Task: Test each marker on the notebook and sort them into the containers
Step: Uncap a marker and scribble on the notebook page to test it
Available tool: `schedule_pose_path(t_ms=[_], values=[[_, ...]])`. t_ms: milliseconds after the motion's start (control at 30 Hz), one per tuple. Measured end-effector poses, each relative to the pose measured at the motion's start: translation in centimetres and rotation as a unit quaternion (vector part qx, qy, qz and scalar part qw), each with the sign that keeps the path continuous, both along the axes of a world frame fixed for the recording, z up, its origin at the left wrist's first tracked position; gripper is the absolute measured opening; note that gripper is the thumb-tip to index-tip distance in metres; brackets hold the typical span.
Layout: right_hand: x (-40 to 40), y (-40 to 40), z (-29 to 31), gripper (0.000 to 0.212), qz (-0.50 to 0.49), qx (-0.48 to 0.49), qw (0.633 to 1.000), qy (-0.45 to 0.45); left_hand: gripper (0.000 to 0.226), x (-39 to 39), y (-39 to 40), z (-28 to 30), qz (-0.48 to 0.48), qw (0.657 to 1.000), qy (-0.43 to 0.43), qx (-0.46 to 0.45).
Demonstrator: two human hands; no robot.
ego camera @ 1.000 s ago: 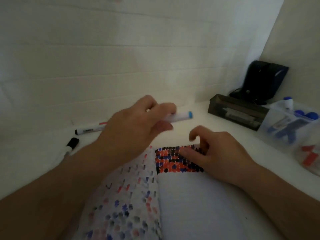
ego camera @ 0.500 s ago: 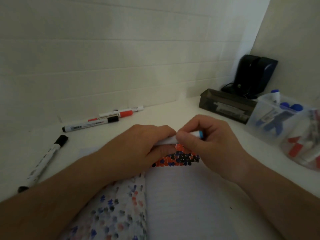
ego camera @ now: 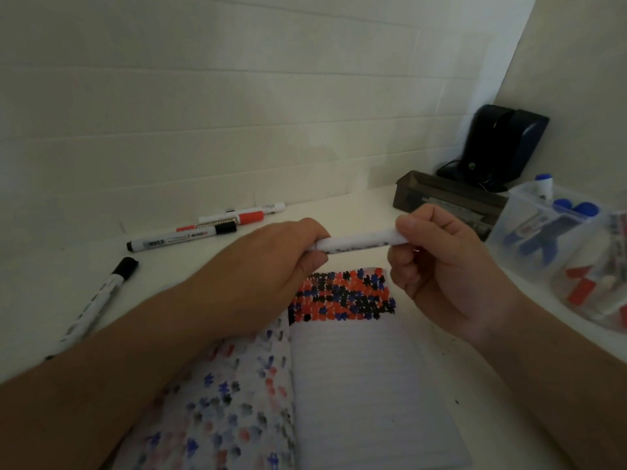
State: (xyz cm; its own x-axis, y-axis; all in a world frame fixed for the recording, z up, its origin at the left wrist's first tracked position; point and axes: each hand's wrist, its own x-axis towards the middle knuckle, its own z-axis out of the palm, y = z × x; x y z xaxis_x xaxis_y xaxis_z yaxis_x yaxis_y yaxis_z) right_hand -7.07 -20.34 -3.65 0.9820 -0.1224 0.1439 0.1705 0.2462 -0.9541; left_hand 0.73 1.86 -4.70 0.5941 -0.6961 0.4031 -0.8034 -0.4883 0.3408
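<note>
1. Your left hand [ego camera: 271, 262] gripped one end of a white marker [ego camera: 359, 240], fingers curled round the barrel; your right hand [ego camera: 437, 262] pinched the other end. The marker lay level between them, in the air above the notebook [ego camera: 366, 378].
2. Neither cap nor tip showed: both ends were hidden inside your hands, so its colour could not be told.
3. Step in hand, as judged: uncapping this marker for its test. The pose suggested a pull along the barrel, your hands drawing apart.
4. The notebook lay open below, its right page bearing a dense block of black, red and blue marks [ego camera: 341, 296] at the top, with bare ruled lines beneath.
5. The next move called for a bared tip set down on the bare lines, just under the block, with the cap kept in one hand.
6. Untested markers lay on the table at left: a black one [ego camera: 98, 300] near your forearm, and a black one [ego camera: 179, 237] and a red one [ego camera: 234, 220] by the wall.
7. The containers stood at right: a dark box [ego camera: 441, 195], a clear tub with blue markers [ego camera: 539, 232], and a clear tub with red ones [ego camera: 597, 286].
</note>
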Motion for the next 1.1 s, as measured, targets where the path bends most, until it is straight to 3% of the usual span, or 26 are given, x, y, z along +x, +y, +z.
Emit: schedule_pose_path(t_ms=[100,200,367,700,833,900,967,1100], values=[[-0.2,1.3,-0.5,0.025,0.054,0.0,0.999,-0.002,0.016,-1.1,-0.8,0.1,-0.026,1.0,0.012,0.005],[-0.3,2.8,-1.2,0.026,0.038,-0.085,0.995,-0.033,0.015,-1.9,-1.4,0.3,-0.065,0.998,0.011,0.007],[-0.3,2.4,-1.5,0.023,0.023,-0.096,0.994,-0.041,0.021,-2.0,-1.7,0.0,-0.1,0.992,0.067,-0.026],[-0.5,1.0,-1.1,0.019,0.076,-0.175,0.981,-0.034,0.022,-2.2,-1.8,-0.2,-0.078,0.989,0.128,-0.012],[-0.4,-2.0,1.2,0.017,0.064,-0.084,0.993,-0.054,0.065,-2.0,-2.1,-0.6,-0.037,0.986,0.16,0.035],[-0.5,-3.4,2.6,0.011,0.058,-0.076,0.994,-0.051,0.08,-1.8,-2.0,-0.8,-0.019,0.987,0.12,0.105],[-0.9,-3.9,2.7,0.01,0.081,-0.141,0.987,-0.008,0.08,-1.8,-2.1,-1.0,-0.013,0.982,0.075,0.175],[-2.2,-2.6,0.2,0.012,0.06,-0.267,0.961,0.042,0.077,-1.6,-2.3,-1.2,-0.02,0.977,0.054,0.203]])
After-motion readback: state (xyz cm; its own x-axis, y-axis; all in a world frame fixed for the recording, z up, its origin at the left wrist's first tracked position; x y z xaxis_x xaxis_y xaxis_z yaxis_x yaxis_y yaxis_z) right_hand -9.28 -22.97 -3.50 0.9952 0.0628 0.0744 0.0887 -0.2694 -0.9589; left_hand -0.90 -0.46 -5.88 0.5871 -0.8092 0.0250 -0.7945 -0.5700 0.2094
